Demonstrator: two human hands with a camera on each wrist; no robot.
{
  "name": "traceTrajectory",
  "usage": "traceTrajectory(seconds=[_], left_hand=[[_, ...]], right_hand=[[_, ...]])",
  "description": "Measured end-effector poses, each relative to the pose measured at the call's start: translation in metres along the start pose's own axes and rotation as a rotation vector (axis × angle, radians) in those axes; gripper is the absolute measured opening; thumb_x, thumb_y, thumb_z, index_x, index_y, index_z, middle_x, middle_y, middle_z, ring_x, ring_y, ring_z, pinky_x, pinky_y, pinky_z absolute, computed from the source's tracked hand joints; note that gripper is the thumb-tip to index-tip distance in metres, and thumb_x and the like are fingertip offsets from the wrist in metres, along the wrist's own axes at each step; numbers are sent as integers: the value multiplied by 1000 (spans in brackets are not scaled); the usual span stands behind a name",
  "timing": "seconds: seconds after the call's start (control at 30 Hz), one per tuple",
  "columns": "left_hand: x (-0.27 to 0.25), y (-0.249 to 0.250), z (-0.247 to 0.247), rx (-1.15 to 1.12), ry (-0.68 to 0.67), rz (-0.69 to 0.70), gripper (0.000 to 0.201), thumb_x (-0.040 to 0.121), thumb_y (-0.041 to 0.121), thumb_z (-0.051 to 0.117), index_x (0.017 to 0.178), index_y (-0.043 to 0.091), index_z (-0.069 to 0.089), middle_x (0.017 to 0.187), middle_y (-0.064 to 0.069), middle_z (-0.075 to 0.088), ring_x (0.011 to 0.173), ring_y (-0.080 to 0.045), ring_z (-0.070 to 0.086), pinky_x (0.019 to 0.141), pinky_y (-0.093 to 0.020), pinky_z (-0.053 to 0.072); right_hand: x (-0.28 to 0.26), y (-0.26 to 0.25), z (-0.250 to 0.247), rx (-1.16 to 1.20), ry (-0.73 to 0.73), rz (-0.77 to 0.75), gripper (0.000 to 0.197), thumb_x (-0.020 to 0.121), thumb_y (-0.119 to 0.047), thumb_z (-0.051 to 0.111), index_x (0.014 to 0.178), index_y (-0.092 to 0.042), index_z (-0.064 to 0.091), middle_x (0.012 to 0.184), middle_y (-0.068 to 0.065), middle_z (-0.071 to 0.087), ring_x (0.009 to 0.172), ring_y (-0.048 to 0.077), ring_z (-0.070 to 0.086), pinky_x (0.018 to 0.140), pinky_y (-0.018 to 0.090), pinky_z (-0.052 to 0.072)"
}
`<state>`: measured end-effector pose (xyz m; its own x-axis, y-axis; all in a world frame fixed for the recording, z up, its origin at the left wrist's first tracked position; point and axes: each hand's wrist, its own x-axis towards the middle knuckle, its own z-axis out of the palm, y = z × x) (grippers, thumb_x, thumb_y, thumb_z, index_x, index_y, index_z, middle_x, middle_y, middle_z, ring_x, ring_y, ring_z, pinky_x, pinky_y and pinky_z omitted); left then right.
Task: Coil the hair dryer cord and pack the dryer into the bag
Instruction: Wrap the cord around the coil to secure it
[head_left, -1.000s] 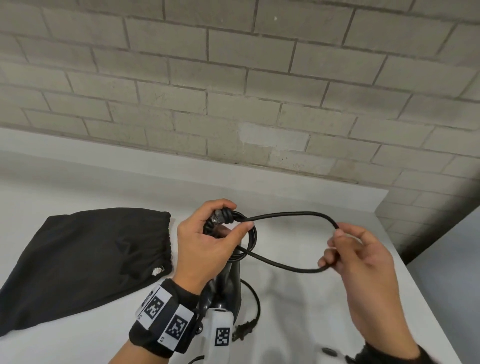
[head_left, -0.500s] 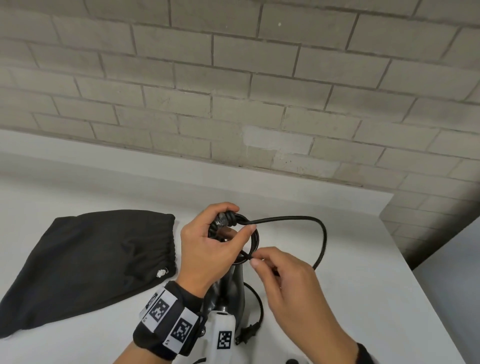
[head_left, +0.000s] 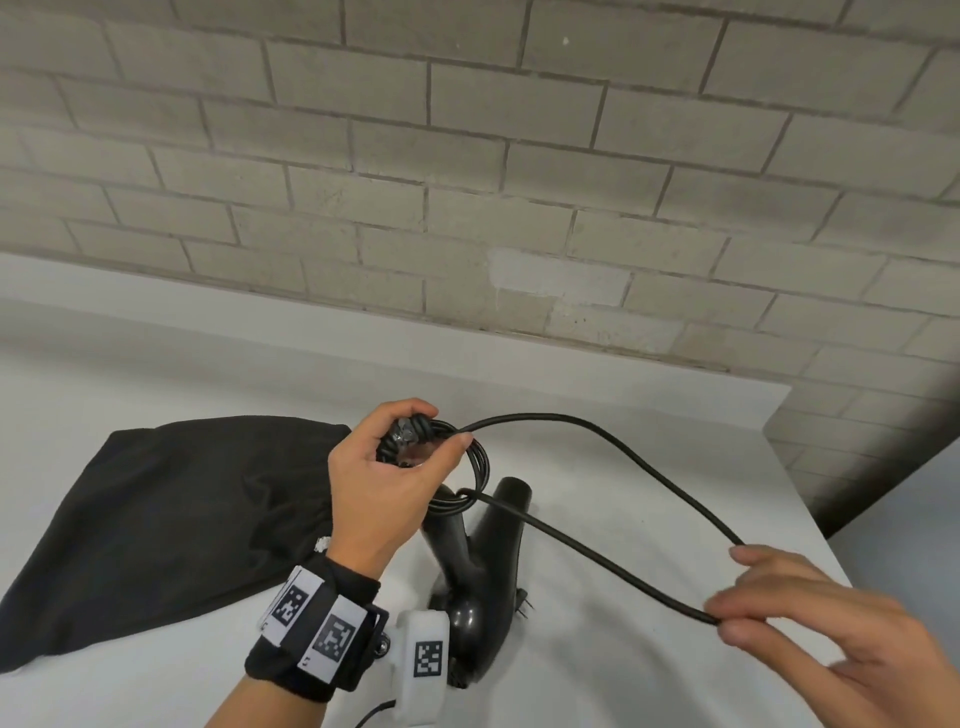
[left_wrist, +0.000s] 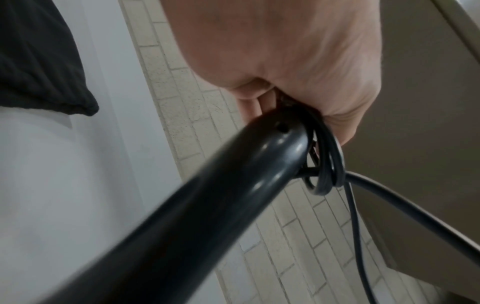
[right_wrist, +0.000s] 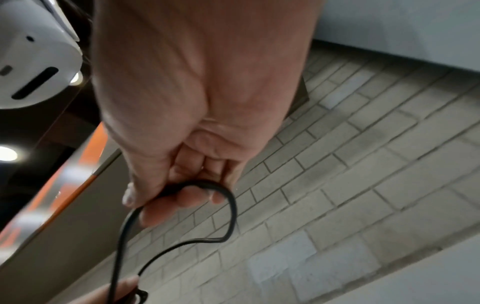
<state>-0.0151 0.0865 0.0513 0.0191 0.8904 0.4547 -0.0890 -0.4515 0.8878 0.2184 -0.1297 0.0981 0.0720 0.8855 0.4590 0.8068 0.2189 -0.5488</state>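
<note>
Nearest me on the right, my right hand (head_left: 810, 618) has swung back out from the coil, where its fingertips were touching half a second ago. It now pinches the cord (head_left: 623, 564) at the far end of a long fresh loop, thumb and fingers closed on it. So the last turn has been handed over, I think, and another length is drawn out, ready to lay on.

Left of that, the hair dryer (head_left: 475, 566) hangs over the white table (head_left: 623, 675), and the plug prongs (head_left: 525, 608) show just right of its body, so little slack is left.

Farther off, my left hand (head_left: 384, 499) stays curled round the gathered coil (head_left: 467, 467) at the handle end.

The black bag (head_left: 171, 519) lies flat on the left, not yet opened.
</note>
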Motion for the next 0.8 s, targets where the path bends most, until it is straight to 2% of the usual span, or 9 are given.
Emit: traceTrajectory(seconds=[0.07, 0.17, 0.27, 0.3, 0.37, 0.43, 0.53, 0.67, 0.8], left_hand=[[-3, -1, 1, -32, -16, -48, 28, 70, 6, 87, 92, 12, 70, 81, -6, 70, 60, -22, 73, 63, -28, 59], [-6, 0, 2, -47, -26, -95, 28, 71, 4, 86, 91, 13, 68, 84, -8, 68, 49, -26, 71, 53, -24, 55], [-8, 4, 3, -44, -42, -104, 28, 71, 3, 86, 89, 16, 68, 81, -5, 69, 46, -25, 69, 50, -22, 53], [-9, 6, 4, -38, -54, -98, 29, 70, 4, 87, 88, 17, 68, 79, -1, 69, 45, -25, 69, 50, -23, 53], [-13, 11, 9, -24, -82, -78, 30, 69, 5, 87, 87, 20, 69, 79, 3, 70, 44, -24, 68, 51, -30, 57], [-17, 15, 13, -12, -97, -49, 32, 69, 7, 88, 87, 25, 69, 78, 3, 69, 44, -25, 67, 50, -40, 59], [-20, 19, 19, 30, -122, 21, 33, 69, 9, 89, 87, 29, 69, 77, 1, 69, 42, -31, 64, 46, -44, 55], [-19, 24, 17, 38, -111, -1, 33, 69, 7, 89, 87, 25, 68, 77, 2, 70, 41, -30, 64, 46, -35, 56], [-12, 29, 10, -5, -58, -34, 30, 68, 9, 89, 89, 18, 69, 75, -2, 70, 39, -25, 65, 41, -30, 51]], right_hand=[[-1, 4, -2, -45, -66, 6, 21, 87, -47, 62, 78, -31, 73, 75, -21, 64, 74, 5, 66, 97, 16, 45], [-3, 8, 9, -117, -250, 5, 24, 91, -55, 55, 79, -38, 67, 76, -25, 62, 77, -2, 65, 100, 15, 42], [-1, 7, 30, -160, -532, 166, 33, 75, -84, 43, 80, -54, 57, 87, -30, 61, 100, -15, 54, 105, 9, 31], [1, 2, 37, -180, -605, 230, 43, 66, -93, 37, 83, -58, 54, 92, -29, 60, 103, -17, 50, 101, 5, 29], [12, -14, 49, -151, -690, 333, 54, 58, -97, 36, 92, -57, 53, 95, -21, 62, 89, -14, 54, 84, 4, 39], [26, -32, 63, -25, -622, 340, 40, 69, -84, 49, 96, -54, 53, 94, -21, 65, 84, -11, 59, 72, 11, 46], [45, -50, 84, 243, -424, 341, 16, 87, -53, 59, 95, -39, 60, 90, -11, 70, 74, -1, 64, 71, 22, 53], [64, -59, 89, 364, -315, 313, 27, 98, -33, 53, 78, -18, 62, 58, -3, 62, 50, 2, 50, 58, 19, 40], [70, -63, 73, 521, -145, 245, 28, 100, -29, 50, 79, -19, 65, 53, -3, 51, 47, 9, 40, 50, 19, 35]])
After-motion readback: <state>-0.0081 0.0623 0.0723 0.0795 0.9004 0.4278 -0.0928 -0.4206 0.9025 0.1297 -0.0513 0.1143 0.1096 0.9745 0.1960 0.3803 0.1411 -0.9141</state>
